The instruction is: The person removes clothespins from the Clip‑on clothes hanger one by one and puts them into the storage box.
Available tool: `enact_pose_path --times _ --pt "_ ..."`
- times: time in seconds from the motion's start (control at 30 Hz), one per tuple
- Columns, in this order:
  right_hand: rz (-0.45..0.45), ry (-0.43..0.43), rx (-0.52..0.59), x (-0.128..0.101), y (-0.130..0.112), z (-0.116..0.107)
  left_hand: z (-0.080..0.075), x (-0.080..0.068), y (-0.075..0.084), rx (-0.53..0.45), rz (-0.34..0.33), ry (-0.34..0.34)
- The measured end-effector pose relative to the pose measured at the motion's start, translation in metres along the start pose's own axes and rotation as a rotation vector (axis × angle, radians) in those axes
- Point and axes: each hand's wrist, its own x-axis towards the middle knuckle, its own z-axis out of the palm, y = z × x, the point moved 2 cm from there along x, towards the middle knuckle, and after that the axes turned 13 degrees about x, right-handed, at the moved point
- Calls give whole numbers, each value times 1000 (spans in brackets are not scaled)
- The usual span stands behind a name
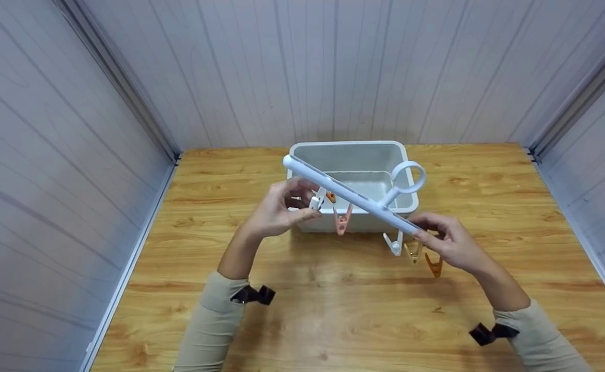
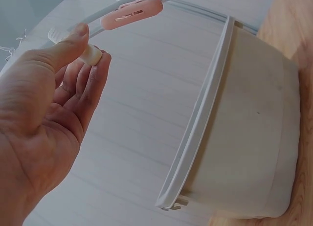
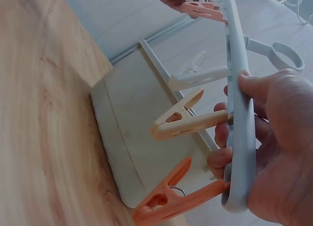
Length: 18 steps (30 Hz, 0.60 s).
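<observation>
right hand (image 1: 449, 243) fingers clamped on low end of white plastic peg-hanger bar (image 1: 351, 196), held over white plastic tub (image 1: 354, 155); left hand (image 1: 281, 209) pinches white peg (image 1: 316, 200). keep bar steady, squeeze peg fully.

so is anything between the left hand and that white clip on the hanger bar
No, nothing visible. The left hand already pinches the white clip between thumb and fingers, under the high end of the hanger bar. The pink clip hangs beside it, clear of the fingers.

Pale blue hanger bar (image 1: 354, 196), pink peg (image 1: 341, 221), orange peg (image 1: 434, 264), grey tub (image 1: 354, 155), wood-grain table (image 1: 333, 310)
</observation>
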Motion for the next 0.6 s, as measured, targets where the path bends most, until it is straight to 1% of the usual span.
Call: enact_pose_path --times 0.2,0.3,0.47,0.6 --pt "22 -16 45 -1 7 5 -2 1 2 21 13 3" --pt "22 3 49 -2 10 8 -2 1 3 47 30 8" --pt "34 82 4 -3 10 15 -3 3 5 125 102 35" --pt "44 118 -2 -3 10 20 -4 4 6 212 176 65"
